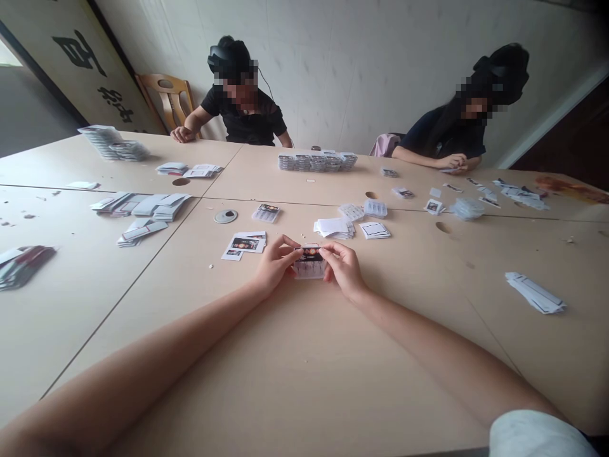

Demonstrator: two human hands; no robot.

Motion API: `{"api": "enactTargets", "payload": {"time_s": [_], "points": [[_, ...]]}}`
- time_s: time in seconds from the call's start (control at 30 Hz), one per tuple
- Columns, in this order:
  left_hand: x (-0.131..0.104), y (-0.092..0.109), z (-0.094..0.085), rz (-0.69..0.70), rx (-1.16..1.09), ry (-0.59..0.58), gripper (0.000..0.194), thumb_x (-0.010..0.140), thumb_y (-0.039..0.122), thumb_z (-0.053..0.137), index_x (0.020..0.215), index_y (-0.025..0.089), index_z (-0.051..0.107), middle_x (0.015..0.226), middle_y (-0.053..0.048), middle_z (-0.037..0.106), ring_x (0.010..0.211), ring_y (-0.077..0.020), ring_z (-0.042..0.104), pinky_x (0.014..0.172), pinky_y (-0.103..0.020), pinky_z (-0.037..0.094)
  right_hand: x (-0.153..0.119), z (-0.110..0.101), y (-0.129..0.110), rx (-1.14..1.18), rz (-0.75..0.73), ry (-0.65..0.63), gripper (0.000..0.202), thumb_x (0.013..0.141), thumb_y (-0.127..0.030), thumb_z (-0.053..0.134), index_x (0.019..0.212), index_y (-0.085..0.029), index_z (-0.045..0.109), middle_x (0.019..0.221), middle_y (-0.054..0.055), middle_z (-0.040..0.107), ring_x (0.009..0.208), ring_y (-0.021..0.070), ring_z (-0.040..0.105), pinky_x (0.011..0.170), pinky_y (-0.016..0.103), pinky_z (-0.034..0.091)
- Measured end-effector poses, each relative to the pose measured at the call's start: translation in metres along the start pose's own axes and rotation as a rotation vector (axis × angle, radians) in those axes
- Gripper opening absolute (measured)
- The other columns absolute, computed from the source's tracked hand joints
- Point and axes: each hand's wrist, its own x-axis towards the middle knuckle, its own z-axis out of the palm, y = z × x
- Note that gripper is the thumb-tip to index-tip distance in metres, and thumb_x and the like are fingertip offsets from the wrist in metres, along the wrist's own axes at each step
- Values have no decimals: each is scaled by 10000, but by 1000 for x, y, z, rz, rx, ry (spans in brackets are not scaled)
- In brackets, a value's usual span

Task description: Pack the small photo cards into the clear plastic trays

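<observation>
Between my two hands is a small clear plastic box (pixel 309 269) with a black printed label along its upper part. My left hand (pixel 279 261) grips its left side, thumb on the label's edge. On the right side, my right hand (pixel 343 268) holds it the same way, fingers partly hidden behind the box. Printed black cards (pixel 245 244) lie just left of my left hand. Beyond the hands are a stack of white papers (pixel 333 227), a pile of white cards with black outlines (pixel 375 230) and another labelled clear box (pixel 266 212).
Two people sit across the table (pixel 304 355). Rows of stacked clear boxes (pixel 317 162) stand near the far edge. Paper bundles (pixel 143 206) lie at left, strips (pixel 535 293) at right. A round metal cover (pixel 225 216) sits left of centre.
</observation>
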Motion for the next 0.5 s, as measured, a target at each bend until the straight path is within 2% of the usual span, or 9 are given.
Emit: {"api": "enactTargets", "payload": {"time_s": [0.1,0.23,0.4,0.5], "points": [[1,-1,-1,-4,-32,-1,341,768,469,674,813,190,484,742,-2,649,603,-120,581,476,-197,452,0,0,1,-15,10,-6,289,775,-458,609,848,-179,631,672,-24,613,368,76,491,357,200,369],[3,-5,-3,-11,-76,15,336,786,488,646,788,190,490,703,21,595,552,-94,540,455,-185,444,2,0,1,-18,53,-21,292,761,-392,602,937,-164,651,722,-5,642,390,75,493,405,213,408],[3,-7,-6,-10,-75,21,329,810,503,611,828,193,500,740,16,605,567,-94,557,471,-186,446,1,0,-3,-3,81,-32,285,711,-264,596,972,-170,658,775,-5,629,426,74,513,426,208,403],[2,-4,-4,5,-20,-4,354,774,489,663,850,197,477,776,1,644,629,-116,594,497,-192,452,-1,1,-6,-8,62,-35,229,736,-334,629,909,-185,643,778,-13,609,409,68,499,401,207,379]]}}
